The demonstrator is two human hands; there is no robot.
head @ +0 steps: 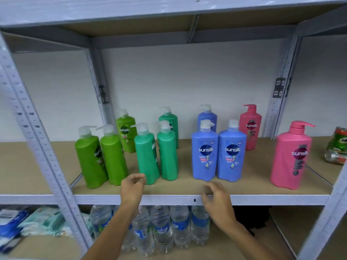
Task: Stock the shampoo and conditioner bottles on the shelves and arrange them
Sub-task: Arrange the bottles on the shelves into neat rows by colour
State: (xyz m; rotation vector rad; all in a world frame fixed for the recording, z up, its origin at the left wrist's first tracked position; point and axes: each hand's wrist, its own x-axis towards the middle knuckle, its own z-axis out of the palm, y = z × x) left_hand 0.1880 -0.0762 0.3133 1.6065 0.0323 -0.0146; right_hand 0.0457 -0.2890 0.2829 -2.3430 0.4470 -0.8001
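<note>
Both hands are motion-blurred: the left hand [133, 184] and right hand [216, 194] show no clear finger outlines. The rear teal bottle [170, 119] and rear blue bottle [207, 116] are half hidden by the bottles before them. The can [338, 145] is cut off by the right edge. Small print on the labels is unreadable. The packets [28, 224] on the lower shelf are smeared.

Left hand [133, 186], right hand [216, 197], bare forearms, no sleeves, no jewellery

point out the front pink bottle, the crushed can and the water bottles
front pink bottle [290, 158], head view, middle of its body
crushed can [338, 147], head view, its dented side
water bottles [161, 228], head view, body of a middle bottle
</note>
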